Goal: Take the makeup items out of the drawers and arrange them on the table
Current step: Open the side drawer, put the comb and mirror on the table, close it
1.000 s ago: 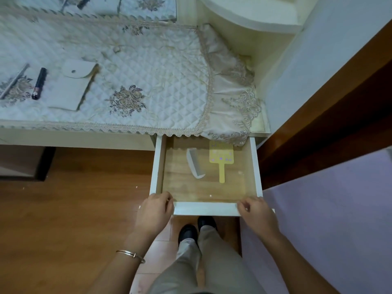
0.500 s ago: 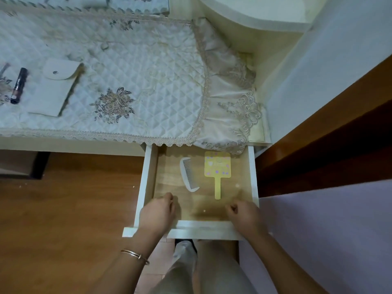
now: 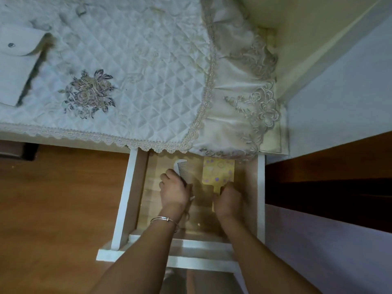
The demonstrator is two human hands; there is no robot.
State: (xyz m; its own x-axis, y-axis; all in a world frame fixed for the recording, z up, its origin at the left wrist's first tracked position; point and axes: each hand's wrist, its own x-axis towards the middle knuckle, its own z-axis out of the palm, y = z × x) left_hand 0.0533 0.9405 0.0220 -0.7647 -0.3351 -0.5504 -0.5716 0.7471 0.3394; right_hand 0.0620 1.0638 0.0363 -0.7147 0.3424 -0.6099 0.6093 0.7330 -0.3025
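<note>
The left hand (image 3: 174,190) pinched the white plastic comb (image 3: 184,174) inside the open wooden drawer (image 3: 125,200); the right hand (image 3: 228,200) curled onto the yellow paddle-shaped mirror's (image 3: 218,172) handle. Firm grips before lifting seemed wise.

We see a white plastic comb (image 3: 182,169), fine-toothed, under the left hand (image 3: 174,192) fingers. Just ahead of the right hand (image 3: 228,201) fingertips: yellow hand mirror (image 3: 218,172), matt printed back, looks plastic. Drawer (image 3: 127,198) has white painted walls and a pale raw-wood bottom beneath both hands. Thin shiny metal bangle (image 3: 164,219) behind the left fingers. Well beyond them, quilted satin cloth (image 3: 137,60), slight sheen, lace trim, embroidered flowers. Floor (image 3: 53,198): smooth brown wood.
</note>
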